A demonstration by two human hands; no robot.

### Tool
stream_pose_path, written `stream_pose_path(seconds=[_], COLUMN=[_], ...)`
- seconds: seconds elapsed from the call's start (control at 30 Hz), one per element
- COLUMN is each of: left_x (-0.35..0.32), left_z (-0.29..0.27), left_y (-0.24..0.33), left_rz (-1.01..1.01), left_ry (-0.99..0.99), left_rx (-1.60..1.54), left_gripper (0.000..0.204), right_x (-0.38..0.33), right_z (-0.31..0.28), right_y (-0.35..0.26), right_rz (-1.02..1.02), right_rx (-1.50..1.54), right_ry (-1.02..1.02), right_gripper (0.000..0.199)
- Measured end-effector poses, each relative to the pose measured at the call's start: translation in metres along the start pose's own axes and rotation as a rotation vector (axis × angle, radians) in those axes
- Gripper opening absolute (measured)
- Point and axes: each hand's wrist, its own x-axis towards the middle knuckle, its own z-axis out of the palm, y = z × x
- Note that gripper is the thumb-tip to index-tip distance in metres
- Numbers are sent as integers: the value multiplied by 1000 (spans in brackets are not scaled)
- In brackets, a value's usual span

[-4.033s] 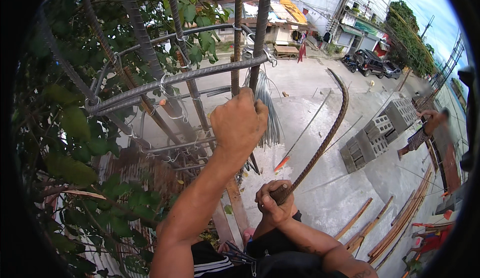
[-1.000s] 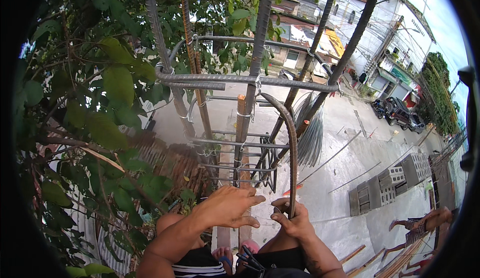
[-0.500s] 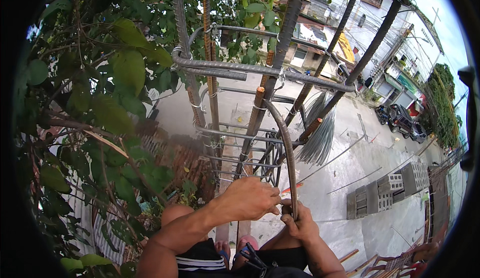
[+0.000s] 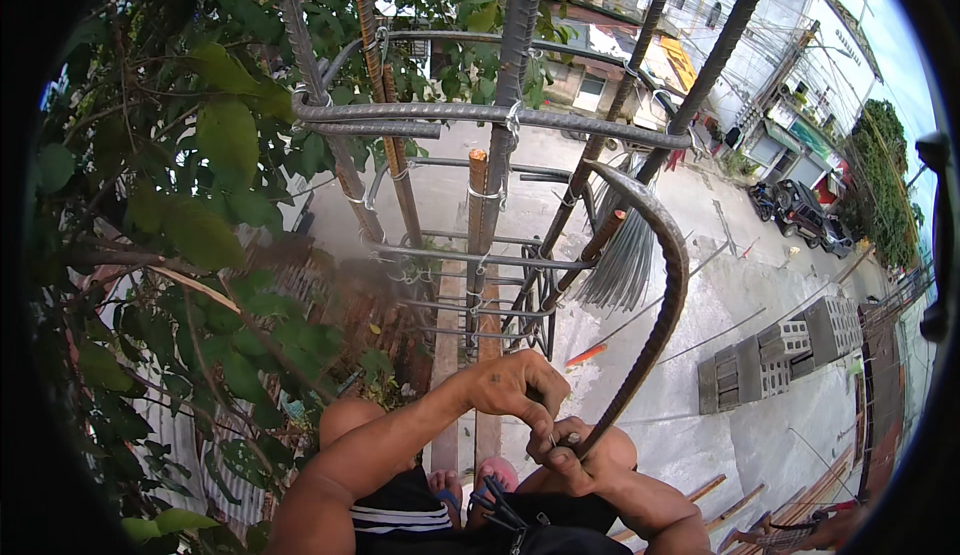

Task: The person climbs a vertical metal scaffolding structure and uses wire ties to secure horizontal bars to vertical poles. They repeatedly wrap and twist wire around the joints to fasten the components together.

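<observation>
My right hand [image 4: 588, 463] is closed around the lower end of a curved steel rebar [image 4: 678, 280], ribbed and bent like a hook. The bar rises to the right and arcs back, its tip in front of the rebar cage. Just to the left, my left hand [image 4: 520, 390] has its fingers pinched together against the right hand's fingertips. A thin pale strand, apparently tie wire [image 4: 553, 439], shows between them. Before me stands the column cage of upright rebars [image 4: 515, 45], ringed by a bent steel stirrup [image 4: 470, 113] bound on with wire.
A bundle of grey wires [image 4: 618, 273] hangs on the cage's right side. Leafy branches [image 4: 215, 225] crowd the left. My feet [image 4: 490, 477] rest by narrow planks [image 4: 447, 355], high above a concrete street. Hollow blocks [image 4: 770, 360] and parked vehicles [image 4: 800, 217] are below right.
The curved rebar has swung right and tilted, its bow now farther from the cage. Both hands have shifted slightly, right hand lower. The cage appears farther left in view.
</observation>
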Motion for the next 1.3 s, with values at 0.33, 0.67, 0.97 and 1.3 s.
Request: stream_pose_path(seconds=[0.33, 0.67, 0.97, 1.3], left_x=[-10, 7, -56, -50], left_z=[2, 50, 3, -2], left_y=[-20, -33, 15, 36], left_rz=[33, 24, -248, 296], left_ry=[443, 507, 360, 1491], left_rx=[635, -471, 235, 78], left_gripper=[52, 42, 42, 34], right_x=[16, 10, 17, 53], right_z=[-15, -21, -27, -34], right_y=[-1, 4, 10, 17], right_rz=[160, 88, -191, -246], right_rx=[364, 52, 303, 64], right_ry=[106, 89, 194, 241], right_gripper=[39, 26, 34, 35])
